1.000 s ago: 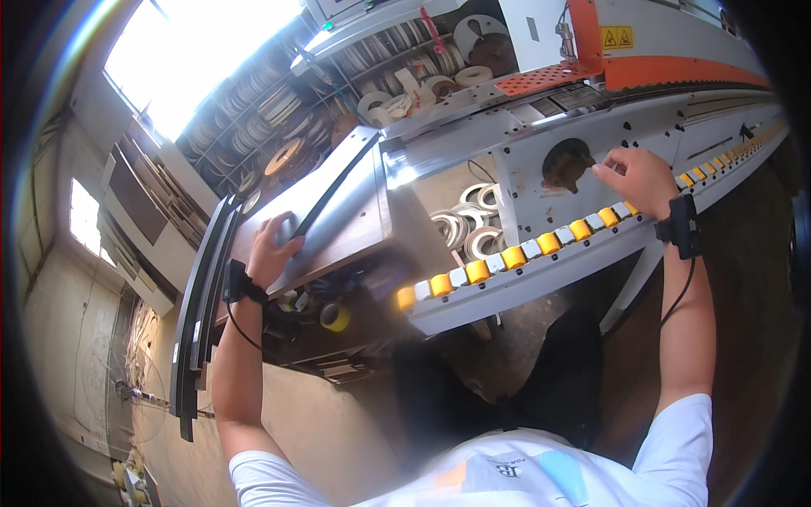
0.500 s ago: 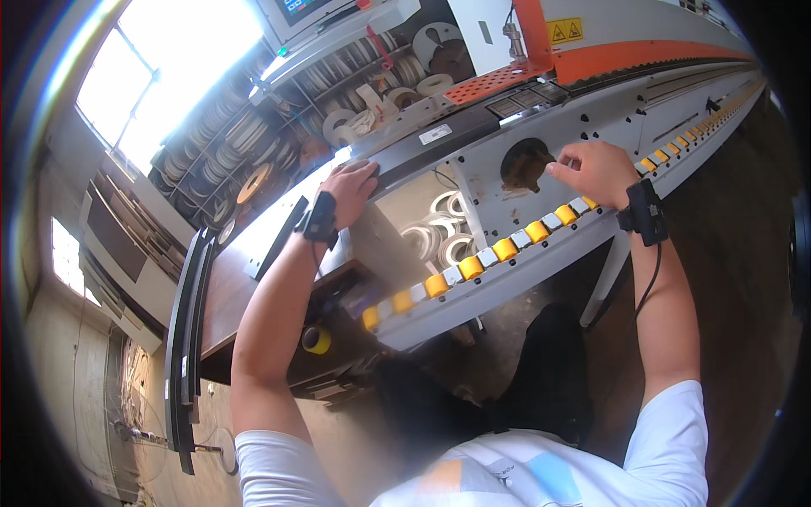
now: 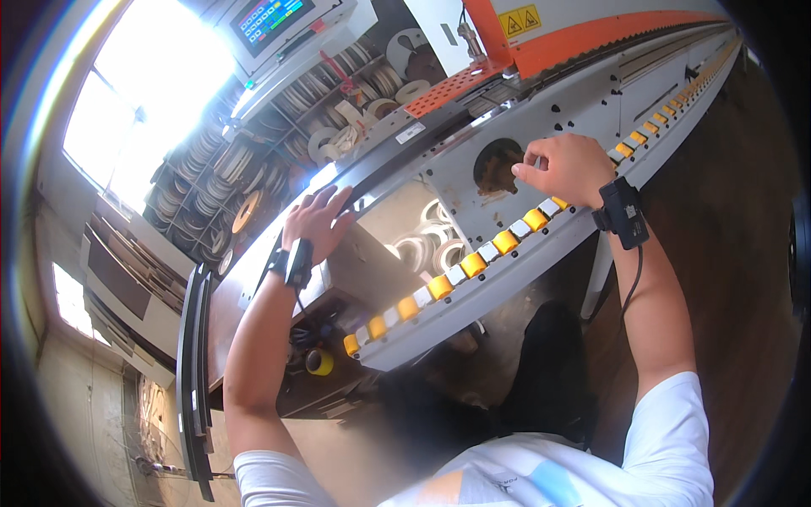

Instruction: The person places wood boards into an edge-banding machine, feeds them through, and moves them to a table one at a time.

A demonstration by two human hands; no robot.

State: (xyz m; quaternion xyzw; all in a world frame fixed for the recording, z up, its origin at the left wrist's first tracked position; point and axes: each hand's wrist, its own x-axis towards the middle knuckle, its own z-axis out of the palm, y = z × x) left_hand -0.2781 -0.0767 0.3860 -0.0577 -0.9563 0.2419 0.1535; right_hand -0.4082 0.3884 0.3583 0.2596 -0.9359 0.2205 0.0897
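Note:
My left hand [image 3: 316, 221] is open, its fingers spread over the near left end of the machine's feed edge. Close by its fingertips, a dark strip [image 3: 393, 167], perhaps a panel's edge, runs along the machine toward the orange guard. My right hand [image 3: 573, 167] hovers over the grey machine bed, beside a round dark opening [image 3: 498, 166]. Its fingers are curled in, with the thumb close to the forefinger; whatever they may hold is hidden. Below it runs a row of yellow and white rollers [image 3: 473, 264]. Both wrists wear black strapped devices.
A control panel with a lit screen [image 3: 272, 19] stands at the far left. Shelves behind hold several rolls of edge banding [image 3: 247, 211]. Dark boards [image 3: 194, 372] lean at the left. A yellow tape roll [image 3: 319, 362] lies beneath the table. An orange guard [image 3: 574, 55] spans the far side.
My left hand has drawn back toward me from the dark strip, and its fingers have spread. My right hand stays curled by the opening. The whole view has shifted, bringing more of the screen into sight.

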